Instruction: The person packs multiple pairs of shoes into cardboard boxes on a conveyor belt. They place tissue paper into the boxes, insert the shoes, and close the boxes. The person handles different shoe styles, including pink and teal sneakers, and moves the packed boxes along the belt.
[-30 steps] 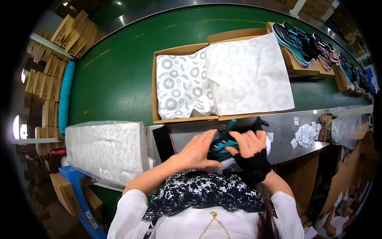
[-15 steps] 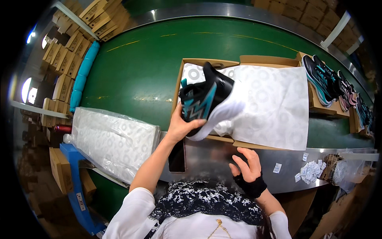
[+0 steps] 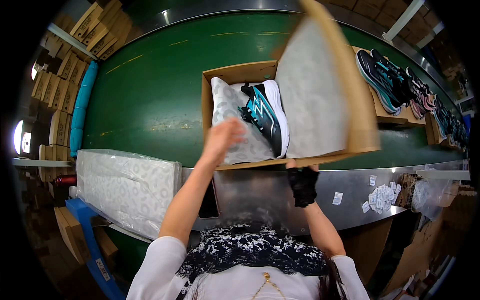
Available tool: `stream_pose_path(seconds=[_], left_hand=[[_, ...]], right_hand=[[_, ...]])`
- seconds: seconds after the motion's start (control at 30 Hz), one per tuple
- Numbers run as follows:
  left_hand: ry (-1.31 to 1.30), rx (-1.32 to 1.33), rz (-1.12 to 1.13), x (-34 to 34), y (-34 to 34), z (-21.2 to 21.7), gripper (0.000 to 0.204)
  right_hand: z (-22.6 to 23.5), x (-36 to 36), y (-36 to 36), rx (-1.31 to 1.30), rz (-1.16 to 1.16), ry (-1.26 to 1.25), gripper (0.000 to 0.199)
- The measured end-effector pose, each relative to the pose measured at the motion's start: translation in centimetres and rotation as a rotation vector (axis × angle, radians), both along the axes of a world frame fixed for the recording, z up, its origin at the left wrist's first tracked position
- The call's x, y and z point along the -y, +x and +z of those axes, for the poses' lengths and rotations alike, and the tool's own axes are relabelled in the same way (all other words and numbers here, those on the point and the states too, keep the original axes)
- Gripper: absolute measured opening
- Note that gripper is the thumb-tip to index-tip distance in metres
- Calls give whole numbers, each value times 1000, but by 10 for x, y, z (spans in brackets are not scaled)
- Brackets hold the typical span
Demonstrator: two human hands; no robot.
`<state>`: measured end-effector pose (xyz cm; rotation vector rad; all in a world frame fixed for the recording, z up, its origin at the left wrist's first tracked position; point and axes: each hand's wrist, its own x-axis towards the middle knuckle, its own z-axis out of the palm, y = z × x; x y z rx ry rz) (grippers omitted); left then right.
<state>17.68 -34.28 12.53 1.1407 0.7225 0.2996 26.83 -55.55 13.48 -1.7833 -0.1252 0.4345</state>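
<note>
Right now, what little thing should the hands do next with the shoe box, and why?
Probably bring the lid down. A black and teal shoe lies in the box on patterned paper, the lid is raised, the right hand is at the box's front edge, and the left hand hovers above.

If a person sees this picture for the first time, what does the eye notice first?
Most striking is the black and teal shoe lying on patterned paper in the open box on the green belt. The lid swings, blurred, at the right. The left hand hovers over the box's near edge; the gloved right hand is at that edge.
</note>
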Motion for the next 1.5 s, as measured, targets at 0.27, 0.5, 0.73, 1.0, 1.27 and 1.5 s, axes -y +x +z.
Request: stream_pose_path(seconds=[0.27,0.5,0.73,1.0,1.27,1.5], left_hand=[[742,-502,136,-20,-66,-41,58],[-344,34,119,-48,-48,-21,55],[-472,193,187,-15,-88,63,52],[80,391,532,11,-285,77,47],[-29,541,1407,136,-408,47,79],[-432,450,1203,92,-364,11,47]], right_hand=[[-42,-22,-14,1240,523,-694,60],[32,-36,16,1144,697,-711,60],[110,-45,27,1298,579,-208,64],[-7,69,34,1040,574,-275,39],[-110,214,32,953,221,-912,36],[-110,199,25,619,217,-482,24]])
